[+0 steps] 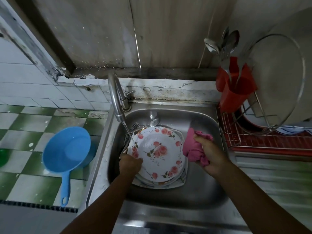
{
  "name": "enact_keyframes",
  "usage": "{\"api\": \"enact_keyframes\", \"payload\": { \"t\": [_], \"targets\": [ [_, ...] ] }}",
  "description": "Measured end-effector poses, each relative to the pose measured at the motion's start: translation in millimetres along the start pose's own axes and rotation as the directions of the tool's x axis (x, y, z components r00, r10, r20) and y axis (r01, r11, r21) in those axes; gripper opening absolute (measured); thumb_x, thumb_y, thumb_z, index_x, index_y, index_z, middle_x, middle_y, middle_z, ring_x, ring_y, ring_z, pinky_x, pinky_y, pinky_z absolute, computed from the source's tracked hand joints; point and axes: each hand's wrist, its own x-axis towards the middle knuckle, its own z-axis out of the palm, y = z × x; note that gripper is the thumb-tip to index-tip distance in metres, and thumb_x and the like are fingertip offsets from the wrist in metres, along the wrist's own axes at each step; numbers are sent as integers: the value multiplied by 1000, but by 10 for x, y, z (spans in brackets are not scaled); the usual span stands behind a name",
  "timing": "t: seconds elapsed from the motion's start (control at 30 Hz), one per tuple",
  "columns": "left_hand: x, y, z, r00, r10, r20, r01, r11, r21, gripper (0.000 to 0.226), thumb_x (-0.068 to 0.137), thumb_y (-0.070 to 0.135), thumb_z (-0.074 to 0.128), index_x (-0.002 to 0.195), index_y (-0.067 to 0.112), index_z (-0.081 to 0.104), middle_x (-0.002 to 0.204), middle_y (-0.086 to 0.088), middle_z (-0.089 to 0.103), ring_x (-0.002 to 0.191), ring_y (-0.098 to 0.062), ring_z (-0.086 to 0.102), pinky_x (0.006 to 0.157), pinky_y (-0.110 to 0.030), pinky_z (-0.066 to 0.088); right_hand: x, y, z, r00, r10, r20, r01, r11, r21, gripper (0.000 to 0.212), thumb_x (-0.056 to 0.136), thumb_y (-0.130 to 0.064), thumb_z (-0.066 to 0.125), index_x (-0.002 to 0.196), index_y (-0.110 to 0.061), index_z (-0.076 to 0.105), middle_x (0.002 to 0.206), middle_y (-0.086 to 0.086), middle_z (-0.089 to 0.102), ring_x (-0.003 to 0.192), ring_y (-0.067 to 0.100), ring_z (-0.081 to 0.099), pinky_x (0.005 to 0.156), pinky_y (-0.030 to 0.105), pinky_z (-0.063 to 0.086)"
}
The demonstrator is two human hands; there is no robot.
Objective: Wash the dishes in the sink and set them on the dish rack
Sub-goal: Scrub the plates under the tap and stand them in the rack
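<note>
A white plate with pink roses (157,152) lies on top of a stack of dishes inside the steel sink (200,191). My left hand (130,163) grips the plate's near left rim. Water runs from the tap (116,98) onto the plate's left edge. To the right of the plate, my right hand (211,154) holds a bunched pink cloth (194,147) just beside the rim. Forks (133,128) and a spoon (154,121) stick out behind the stack. The dish rack (263,141), red tray with wire frame, stands right of the sink.
A red cutlery holder (236,88) with spoons and a large glass lid (278,81) sit in the rack. A blue plastic scoop (66,149) lies on the green and white tiled floor at the left. A stained wall ledge runs behind the tap.
</note>
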Motion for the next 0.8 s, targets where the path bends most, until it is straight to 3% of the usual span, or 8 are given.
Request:
{"api": "enact_keyframes", "payload": {
  "t": [0.13, 0.23, 0.33, 0.43, 0.5, 0.63, 0.73, 0.8],
  "targets": [
    [-52, -25, -68, 999, -40, 33, 45, 983, -177, 61, 89, 12, 74, 140, -2, 43, 132, -23, 58, 120, -43, 58, 90, -50, 57, -7, 15, -64, 999, -15, -47, 14, 999, -37, 12, 96, -26, 67, 102, -16, 70, 126, 23, 62, 113, 39, 65, 99, 57, 53],
    [-144, -97, -219, 987, -60, 149, 111, 926, -360, 40, 96, 10, 62, 134, -1, 54, 120, -20, 65, 111, -40, 61, 81, -45, 55, -35, 34, -79, 999, -20, -41, 18, 999, -36, 13, 95, -27, 69, 103, -17, 71, 125, 23, 63, 112, 38, 66, 98, 58, 53],
    [-225, -104, -361, 970, 13, 242, 98, 892, -441, 27, 99, 10, 56, 125, 4, 59, 107, -16, 71, 98, -34, 67, 72, -40, 57, -74, 41, -59, 999, -34, -11, 34, 999, -36, 16, 96, -26, 67, 108, -16, 68, 125, 19, 63, 111, 36, 66, 97, 54, 54],
    [-308, -38, -401, 969, 107, 223, 11, 882, -472, 39, 98, 22, 60, 135, 13, 48, 118, -14, 69, 105, -34, 67, 84, -51, 60, -119, 49, -13, 999, -45, -6, 44, 998, -49, 16, 96, -24, 67, 109, -15, 65, 124, 19, 63, 110, 37, 66, 94, 53, 56],
    [-409, 48, -399, 953, 205, 222, -80, 879, -469, 39, 103, 33, 54, 140, 25, 46, 126, -9, 67, 112, -31, 66, 93, -57, 56, -147, 46, 19, 997, -74, -15, 72, 993, -91, 18, 94, -29, 69, 106, -16, 67, 122, 24, 64, 110, 45, 66, 97, 60, 53],
    [-620, 234, -317, 906, 379, 187, -309, 896, -319, 44, 103, 58, 38, 135, 34, 56, 126, 0, 68, 116, -23, 65, 100, -53, 53, -215, -33, 110, 994, -105, -29, 98, 979, -177, 21, 94, -38, 68, 103, -19, 68, 117, 22, 66, 108, 50, 65, 96, 67, 51],
    [-669, 369, -266, 830, 539, 145, -505, 835, -218, 66, 86, 88, 33, 130, 45, 57, 127, -3, 64, 114, -24, 66, 96, -56, 55, -256, -139, 185, 994, -111, -3, 108, 972, -210, 24, 89, -44, 69, 95, -21, 71, 121, 32, 63, 116, 58, 55, 92, 76, 45],
    [-775, 573, -311, 763, 633, 132, -610, 772, -180, 63, 88, 87, 32, 133, 50, 53, 126, -4, 63, 115, -24, 66, 95, -56, 56, -307, -246, 219, 987, -162, 3, 158, 961, -225, 19, 90, -42, 68, 87, -23, 73, 117, 33, 65, 109, 54, 63, 91, 69, 51]
  ]
}}
